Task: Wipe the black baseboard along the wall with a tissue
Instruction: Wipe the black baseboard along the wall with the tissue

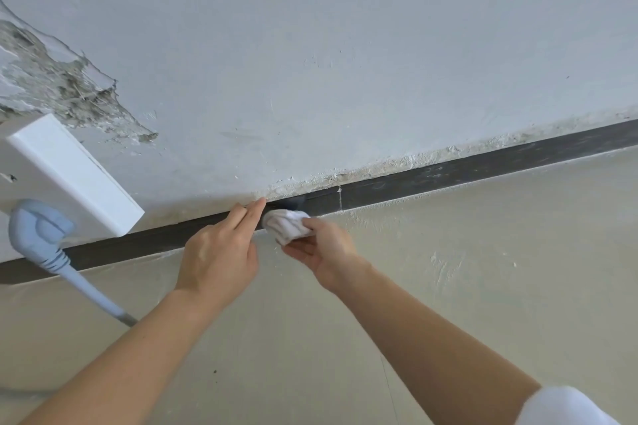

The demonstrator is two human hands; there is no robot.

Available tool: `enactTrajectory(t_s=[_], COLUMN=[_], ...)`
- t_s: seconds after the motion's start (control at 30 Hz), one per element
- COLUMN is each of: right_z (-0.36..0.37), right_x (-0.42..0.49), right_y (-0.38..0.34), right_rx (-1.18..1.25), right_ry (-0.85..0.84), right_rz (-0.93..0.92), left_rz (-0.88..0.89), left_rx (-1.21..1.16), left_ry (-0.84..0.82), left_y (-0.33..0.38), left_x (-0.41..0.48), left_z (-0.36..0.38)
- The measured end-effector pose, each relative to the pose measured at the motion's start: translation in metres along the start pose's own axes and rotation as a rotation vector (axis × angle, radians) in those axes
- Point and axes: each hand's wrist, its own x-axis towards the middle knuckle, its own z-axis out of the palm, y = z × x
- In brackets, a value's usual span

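Pressing a wadded white tissue (288, 224) against the black baseboard (448, 176) with the right hand (324, 248), fingers and thumb curled round the wad. Resting the left hand (221, 245) just beside it, fingers straight, holding nothing, fingertips (260, 203) touching the baseboard's top edge below the crumbling foot of the pale wall (345, 45). Placed mid-strip, on the slant between wall and beige floor (483, 269), just below a darker streak, possibly damp, though too blurred to tell. Farther left, a white socket box (69, 172) with a grey plug (38, 228) and cable (89, 286) crossing the strip.
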Motion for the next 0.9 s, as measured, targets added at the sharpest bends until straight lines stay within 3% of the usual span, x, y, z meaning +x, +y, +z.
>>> enactTrajectory(t_s=[0.13,0.43,0.6,0.77,0.9], right_z=[0.015,-0.041,-0.085,-0.085,-0.061], right_x=[0.001,-0.024,-0.031,-0.019,0.002], right_y=[-0.009,-0.078,-0.081,-0.049,-0.021], right_rx=[0.089,0.297,0.579,0.316,0.124], right_ry=[-0.031,0.137,0.252,0.215,0.11], right_rz=[0.004,-0.149,-0.284,-0.129,-0.018], left_rz=[-0.001,0.017,0.036,0.245,0.268], left_rx=[0.03,0.109,0.126,0.101,0.109], left_ry=[-0.056,-0.096,-0.057,-0.034,-0.117], left_y=[0.004,0.01,0.021,0.036,0.047], left_x=[0.0,0.005,0.007,0.018,0.032], left_z=[-0.005,-0.006,-0.005,0.003,0.009])
